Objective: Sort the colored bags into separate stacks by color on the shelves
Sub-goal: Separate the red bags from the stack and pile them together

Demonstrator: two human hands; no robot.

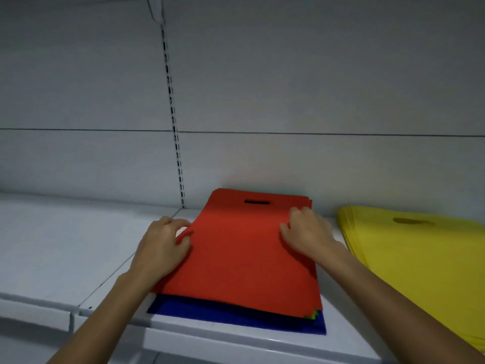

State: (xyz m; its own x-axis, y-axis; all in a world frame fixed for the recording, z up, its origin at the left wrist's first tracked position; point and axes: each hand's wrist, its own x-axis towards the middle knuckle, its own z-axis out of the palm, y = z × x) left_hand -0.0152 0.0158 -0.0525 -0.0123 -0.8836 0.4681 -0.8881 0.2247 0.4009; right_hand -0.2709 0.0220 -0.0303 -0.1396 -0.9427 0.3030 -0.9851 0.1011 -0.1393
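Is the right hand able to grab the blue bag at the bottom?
Probably not yet: the right hand is on red bags covering the blue bag; only its front edge shows.

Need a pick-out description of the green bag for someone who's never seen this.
On the white shelf, find the stack topped by red bags, left of the yellow stack. At its front right corner, the green bag is a thin sliver, wedged between red bags above and the blue bag below.
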